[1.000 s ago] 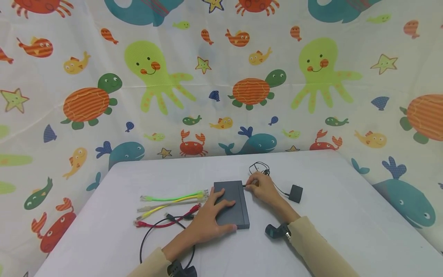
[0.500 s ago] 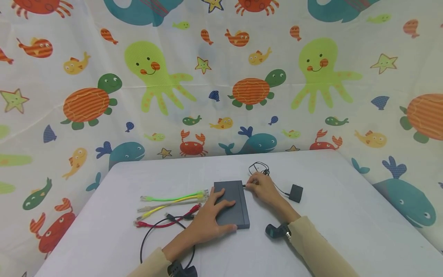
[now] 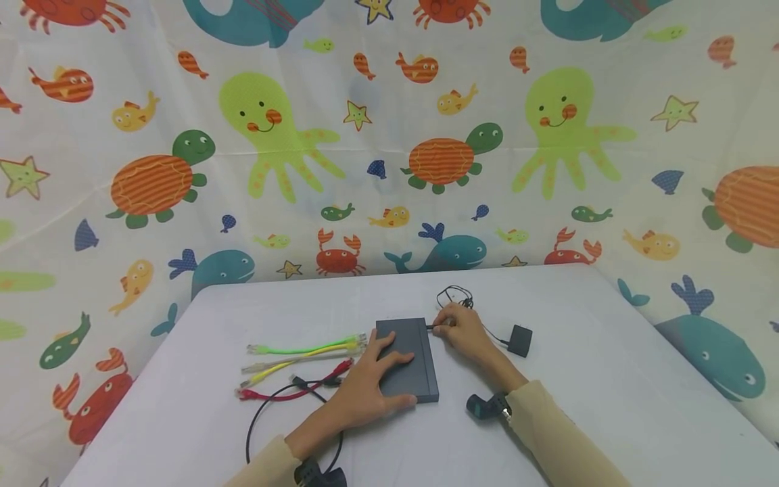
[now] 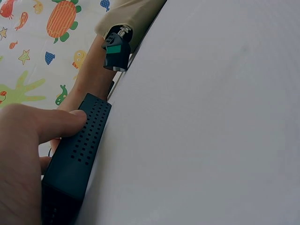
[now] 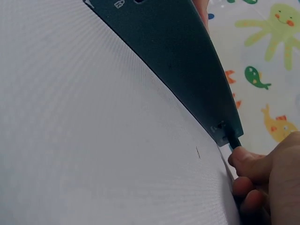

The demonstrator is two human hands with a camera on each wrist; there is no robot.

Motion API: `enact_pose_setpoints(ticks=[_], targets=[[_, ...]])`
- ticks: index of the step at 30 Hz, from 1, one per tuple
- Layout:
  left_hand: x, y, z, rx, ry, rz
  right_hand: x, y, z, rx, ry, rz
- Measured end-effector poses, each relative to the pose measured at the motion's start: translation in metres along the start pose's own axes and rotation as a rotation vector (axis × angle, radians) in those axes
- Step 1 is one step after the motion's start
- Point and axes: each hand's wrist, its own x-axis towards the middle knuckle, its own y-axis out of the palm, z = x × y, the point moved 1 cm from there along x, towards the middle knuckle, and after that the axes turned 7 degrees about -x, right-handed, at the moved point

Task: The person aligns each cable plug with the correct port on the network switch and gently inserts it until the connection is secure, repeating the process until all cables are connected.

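Gripping black plug (image 5: 234, 141) at grey box (image 3: 422, 368) with right hand (image 3: 464, 331); bracing with spread left hand (image 3: 363, 387); unmoved this past second, merely holding.

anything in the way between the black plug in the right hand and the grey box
No, nothing visible: the black plug, held in the right hand, meets the side of the grey box near its far corner. The left hand rests on the box, away from that spot.
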Motion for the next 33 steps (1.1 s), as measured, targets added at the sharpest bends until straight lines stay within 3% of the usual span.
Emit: enact_pose_setpoints(ticks=[5,33], targets=[[-0.0007,0.0008,0.0011,0.004,0.001,0.002,-0.0014,-0.0010,0.0012,0.011,0.006,0.034],[-0.0010,-0.0003,-0.0013,0.008,0.004,0.007,-0.0009,-0.0003,0.0002,0.033,0.017,0.028]])
